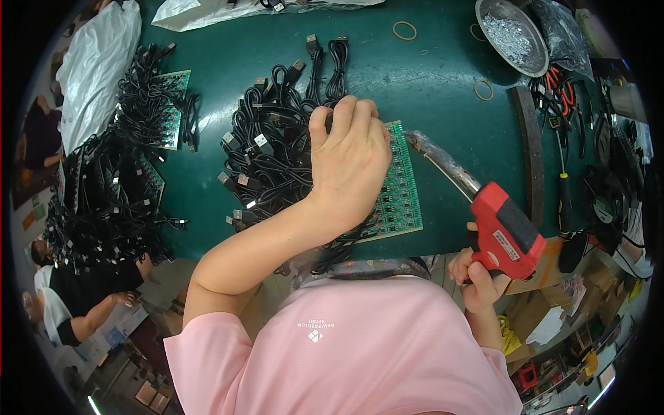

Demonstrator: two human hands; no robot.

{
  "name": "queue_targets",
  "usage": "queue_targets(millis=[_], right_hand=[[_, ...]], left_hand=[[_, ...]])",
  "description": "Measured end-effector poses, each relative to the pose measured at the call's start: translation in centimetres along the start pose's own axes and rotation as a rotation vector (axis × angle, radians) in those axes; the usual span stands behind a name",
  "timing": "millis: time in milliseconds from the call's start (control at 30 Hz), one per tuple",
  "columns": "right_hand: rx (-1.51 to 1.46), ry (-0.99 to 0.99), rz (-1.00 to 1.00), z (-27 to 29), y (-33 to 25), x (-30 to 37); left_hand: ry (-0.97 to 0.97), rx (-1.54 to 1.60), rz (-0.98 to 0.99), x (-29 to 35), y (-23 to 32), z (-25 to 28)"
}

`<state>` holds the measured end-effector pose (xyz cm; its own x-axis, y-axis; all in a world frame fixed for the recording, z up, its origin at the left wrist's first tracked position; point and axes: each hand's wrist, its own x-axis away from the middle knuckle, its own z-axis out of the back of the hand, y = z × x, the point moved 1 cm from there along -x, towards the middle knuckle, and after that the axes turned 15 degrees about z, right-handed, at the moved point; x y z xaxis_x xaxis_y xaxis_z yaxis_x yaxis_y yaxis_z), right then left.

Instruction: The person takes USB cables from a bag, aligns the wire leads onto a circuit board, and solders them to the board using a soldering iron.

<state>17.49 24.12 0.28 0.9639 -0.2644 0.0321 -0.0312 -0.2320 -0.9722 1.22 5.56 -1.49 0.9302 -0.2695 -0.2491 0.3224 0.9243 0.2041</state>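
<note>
My left hand (351, 162) curls down over the upper part of a green circuit board (401, 197). Its fingers are closed around a black USB cable (337, 66); the fingertips are hidden beneath the hand. Many bundled black USB cables (259, 149) fan out left of the board, their metal plugs pointing outward. In my right hand (477, 277) is a red soldering gun (505, 232), gripped by its handle. Its long metal barrel reaches up and left, and the tip is close to the board's upper right edge; whether it touches cannot be seen.
At the left lie more boards with cable bundles (111, 200) and a white plastic bag (100, 76). A metal bowl of silvery bits (512, 38) stands at the far right. A dark bar (529, 152), a yellow-black screwdriver (564, 190) and rubber bands (404, 30) lie around. Another person (90, 297) sits at left.
</note>
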Motion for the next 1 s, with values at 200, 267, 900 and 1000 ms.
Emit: queue_targets(millis=[200,267,900,1000], right_hand=[[-0.08,0.038,-0.01,0.4,0.1,0.1],[-0.09,0.019,-0.017,0.5,0.2,0.3],[-0.019,0.033,-0.035,0.4,0.4,0.9],[-0.031,0.047,-0.054,0.4,0.4,1.0]], left_hand=[[0.032,-0.008,-0.003,0.0,-0.1,-0.3],[0.033,-0.011,-0.007,0.0,0.0,-0.3],[-0.169,0.293,-0.128,-1.1,-1.2,1.5],[-0.194,0.304,-0.114,-1.1,-1.0,1.5]])
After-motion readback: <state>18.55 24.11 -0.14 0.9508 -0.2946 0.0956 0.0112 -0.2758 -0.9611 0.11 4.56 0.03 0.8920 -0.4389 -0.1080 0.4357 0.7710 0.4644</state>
